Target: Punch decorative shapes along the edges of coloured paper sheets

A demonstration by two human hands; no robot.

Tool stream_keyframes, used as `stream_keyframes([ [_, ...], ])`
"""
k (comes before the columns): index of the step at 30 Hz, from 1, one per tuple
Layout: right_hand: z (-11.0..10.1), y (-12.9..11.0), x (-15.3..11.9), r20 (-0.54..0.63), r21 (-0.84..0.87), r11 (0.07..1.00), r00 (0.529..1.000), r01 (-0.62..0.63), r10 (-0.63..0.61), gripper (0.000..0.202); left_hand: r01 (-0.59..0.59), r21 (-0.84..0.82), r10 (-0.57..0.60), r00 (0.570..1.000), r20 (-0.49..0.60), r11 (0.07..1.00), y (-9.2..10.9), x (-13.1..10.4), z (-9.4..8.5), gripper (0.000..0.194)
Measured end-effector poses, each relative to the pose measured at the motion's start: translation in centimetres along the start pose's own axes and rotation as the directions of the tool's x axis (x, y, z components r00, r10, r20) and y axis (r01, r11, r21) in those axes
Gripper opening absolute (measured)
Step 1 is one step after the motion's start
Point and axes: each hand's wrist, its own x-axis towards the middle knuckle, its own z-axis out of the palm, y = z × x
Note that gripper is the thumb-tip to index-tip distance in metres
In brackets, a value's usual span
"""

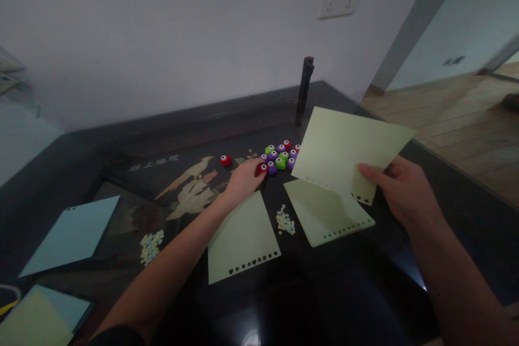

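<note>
My left hand (pixel 245 177) reaches to the near left edge of a cluster of round eye-topped pieces, its fingers closed on a red one (pixel 261 169). Green, purple and other red pieces (pixel 281 162) lie packed beside it. In my right hand (pixel 399 186) a pale green sheet (pixel 344 146) is pinched between thumb and fingers, tilted above a stack of similar sheets (pixel 324 211). A pale green sheet with a row of dark punched shapes (pixel 245 238) lies under my left wrist. One red piece (pixel 226 160) sits apart, left of the cluster.
Small paper cut-outs form two heaps, one centre (pixel 285 221) and one left (pixel 151 247). Blue sheets (pixel 73 232) lie at the left, with more paper (pixel 38 319) in the near corner. A dark upright object (pixel 306 81) stands at the back by the wall.
</note>
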Motion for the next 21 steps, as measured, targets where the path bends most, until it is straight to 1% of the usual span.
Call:
stream_keyframes([
  [4, -0.4, -0.1, 0.0, 0.069, -0.020, 0.997, 0.995, -0.074, 0.075, 0.029, 0.009, 0.012, -0.009, 0.999, -0.034, 1.000, -0.5, 0.9, 0.5, 0.030],
  [8, -1.2, -0.5, -0.2, 0.186, -0.103, 0.981, 0.965, -0.166, 0.183, 0.033, 0.004, 0.019, -0.003, 0.999, -0.053, 1.000, -0.7, 1.9, 0.9, 0.029],
  [10, -1.5, -0.5, -0.5, 0.206, -0.122, 0.974, 0.956, -0.189, 0.211, 0.037, -0.002, 0.024, 0.004, 0.998, -0.057, 1.000, -0.7, 2.3, 1.0, 0.027],
  [12, -1.8, -0.4, -0.7, 0.196, -0.159, 0.966, 0.953, -0.203, 0.233, 0.040, -0.009, 0.028, 0.011, 0.998, -0.063, 1.000, -0.8, 2.4, 1.0, 0.028],
  [15, -2.0, 0.1, -0.8, 0.192, -0.223, 0.949, 0.944, -0.223, 0.267, 0.037, -0.016, 0.034, 0.019, 0.996, -0.082, 0.999, -0.6, 2.3, 0.5, 0.030],
  [18, -2.0, 0.7, -0.6, 0.244, -0.241, 0.939, 0.921, -0.244, 0.302, 0.036, -0.024, 0.060, 0.033, 0.987, -0.157, 0.998, 0.1, 1.9, -0.6, 0.027],
  [19, -2.0, 0.9, -0.6, 0.266, -0.246, 0.936, 0.911, -0.252, 0.316, 0.037, -0.033, 0.051, 0.042, 0.983, -0.181, 0.998, 0.5, 1.8, -0.9, 0.024],
  [21, -1.8, 1.2, -0.5, 0.304, -0.257, 0.929, 0.890, -0.266, 0.339, 0.038, -0.091, -0.022, 0.086, 0.980, -0.177, 0.996, 1.6, 1.6, -1.5, 0.016],
])
